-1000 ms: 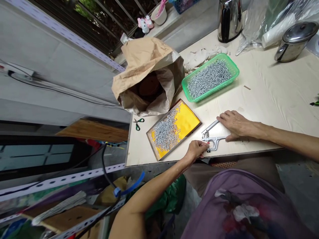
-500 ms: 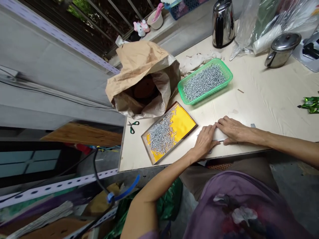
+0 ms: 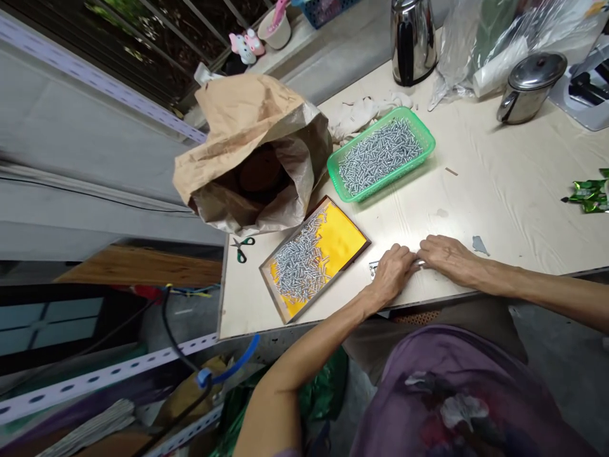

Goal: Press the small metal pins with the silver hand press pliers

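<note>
Both of my hands rest low over the front edge of the table, close together. My left hand [image 3: 396, 270] has its fingers curled down over a thin silver metal strip [image 3: 373, 270], whose end shows to its left. My right hand [image 3: 446, 257] is closed too, its fingertips at a narrow bit of metal in the gap between the hands; the fingers hide most of it. Left of my hands lies a shallow tray [image 3: 349, 236] with a yellow bottom, partly covered by small silver metal pins [image 3: 299, 266]. Behind it, a green plastic basket [image 3: 333, 174] holds many similar pins.
A large open brown paper bag [image 3: 252, 127] stands behind the tray. Scissors [image 3: 242, 247] lie near the left edge. A grey scrap [image 3: 479, 245] sits beyond my right hand. A kettle [image 3: 413, 44], a lidded metal cup [image 3: 530, 89] and green packets [image 3: 590, 193] stand farther off.
The view has shifted slightly. My hands have drawn a little apart, and their fingers are now curled instead of lying flatter over a pale surface. The metal strip's left end is now plainly visible.
</note>
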`<action>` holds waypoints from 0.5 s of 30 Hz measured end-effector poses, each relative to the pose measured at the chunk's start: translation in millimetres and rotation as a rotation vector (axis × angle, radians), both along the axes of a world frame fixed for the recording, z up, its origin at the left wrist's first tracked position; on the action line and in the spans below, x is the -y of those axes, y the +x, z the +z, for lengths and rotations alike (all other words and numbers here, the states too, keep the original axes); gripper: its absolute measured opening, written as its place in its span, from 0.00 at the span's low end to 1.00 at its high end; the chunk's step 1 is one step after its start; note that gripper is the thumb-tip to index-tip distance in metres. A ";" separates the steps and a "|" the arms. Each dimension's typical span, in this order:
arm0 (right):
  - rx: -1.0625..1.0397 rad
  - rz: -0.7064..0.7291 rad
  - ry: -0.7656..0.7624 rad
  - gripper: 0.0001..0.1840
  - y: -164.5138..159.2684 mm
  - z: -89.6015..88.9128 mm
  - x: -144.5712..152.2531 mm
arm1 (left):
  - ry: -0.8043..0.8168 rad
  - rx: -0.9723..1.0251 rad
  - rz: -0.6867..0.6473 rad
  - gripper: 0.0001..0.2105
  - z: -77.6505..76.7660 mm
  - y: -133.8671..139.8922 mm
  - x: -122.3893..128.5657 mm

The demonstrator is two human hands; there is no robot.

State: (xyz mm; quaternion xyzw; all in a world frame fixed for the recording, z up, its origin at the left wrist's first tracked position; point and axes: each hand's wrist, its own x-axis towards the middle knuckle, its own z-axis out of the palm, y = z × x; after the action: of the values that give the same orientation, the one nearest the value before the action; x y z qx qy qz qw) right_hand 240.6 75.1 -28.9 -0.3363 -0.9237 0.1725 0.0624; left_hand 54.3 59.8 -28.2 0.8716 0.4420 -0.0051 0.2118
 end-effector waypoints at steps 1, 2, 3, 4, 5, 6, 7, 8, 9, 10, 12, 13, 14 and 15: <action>-0.012 -0.001 -0.001 0.11 -0.3 -2.0 0.8 | 0.003 0.011 0.011 0.10 -0.9 0.4 0.5; -0.013 -0.003 0.000 0.13 -0.7 -3.6 1.3 | 0.005 0.016 0.019 0.11 -1.4 0.6 0.8; -0.008 -0.011 0.001 0.14 -0.9 -4.7 1.6 | 0.008 0.014 0.024 0.12 -1.4 0.7 1.2; 0.001 -0.020 0.000 0.14 -0.6 -5.1 1.6 | 0.012 0.009 0.026 0.12 -1.3 0.6 1.8; 0.009 -0.031 0.000 0.13 0.2 -4.7 1.3 | 0.018 0.006 0.025 0.11 -1.3 0.3 3.0; 0.012 -0.036 -0.004 0.11 1.9 -3.6 0.5 | 0.031 0.008 0.024 0.11 -1.8 -0.2 5.1; 0.008 -0.029 -0.013 0.09 4.4 -2.2 -0.7 | 0.051 0.018 0.027 0.10 -3.2 -0.7 8.4; -0.002 -0.011 -0.025 0.09 7.5 -0.8 -2.4 | 0.081 0.034 0.037 0.12 -5.5 -1.1 13.1; -0.015 0.017 -0.038 0.11 10.9 0.3 -4.7 | 0.120 0.057 0.056 0.14 -9.0 -0.9 19.2; -0.027 0.046 -0.047 0.14 14.4 0.8 -7.6 | 0.162 0.084 0.080 0.15 -13.5 -0.1 26.5; -0.037 0.063 -0.037 0.15 19.9 -0.6 -15.5 | 0.234 0.150 0.126 0.17 -24.1 3.9 43.8; -0.030 0.042 -0.014 0.14 21.5 -2.3 -20.5 | 0.249 0.186 0.133 0.16 -29.4 7.0 52.7; -0.020 0.011 0.012 0.12 22.0 -4.2 -26.0 | 0.249 0.222 0.129 0.16 -34.1 10.6 61.0; -0.010 -0.026 0.037 0.12 21.2 -6.0 -31.8 | 0.237 0.254 0.119 0.16 -37.8 14.3 68.2</action>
State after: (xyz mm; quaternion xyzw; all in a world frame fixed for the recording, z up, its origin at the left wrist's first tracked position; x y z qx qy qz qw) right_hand 261.8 106.9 -34.9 -0.3461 -0.9221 0.1561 0.0754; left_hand 68.6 -8.5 -66.0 0.8565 0.4601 0.1695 0.1613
